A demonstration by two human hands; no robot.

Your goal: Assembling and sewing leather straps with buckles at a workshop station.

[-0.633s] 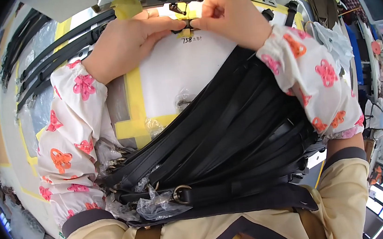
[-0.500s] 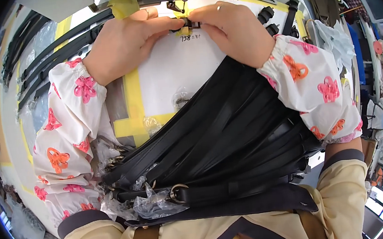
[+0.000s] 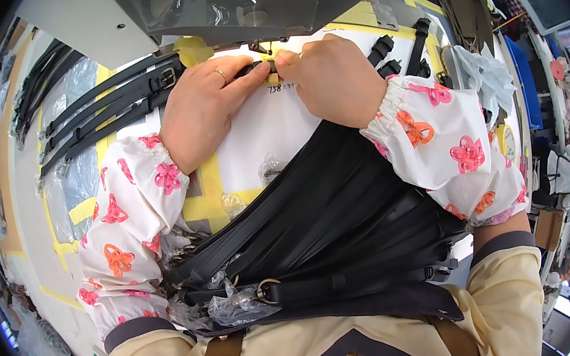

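Note:
Under the machine head [image 3: 233,13], both my hands pinch a small black strap piece [image 3: 249,69], which lies flat on the white work plate [image 3: 253,139]. My left hand [image 3: 201,107] presses its left side with thumb and forefinger. From the right, my right hand [image 3: 338,78] closes its fingertips on the other end, so most of the piece is covered. A dark metal machine foot [image 3: 259,47] hangs just beyond the fingertips. Across my lap and the near plate edge fans a large bundle of black leather straps [image 3: 329,201].
More black straps with a buckle [image 3: 167,77] lie at the left. Short black strap pieces [image 3: 383,49] sit at the right rear. Clear plastic wrap [image 3: 239,308] covers metal rings near my body. Yellow tape [image 3: 213,185] borders the plate; a crumpled white bag [image 3: 490,76] is at the right.
The whole view has shifted, showing more of the machine head. Both hands stay at the machine foot; my right hand has curled more tightly and its wrist has turned.

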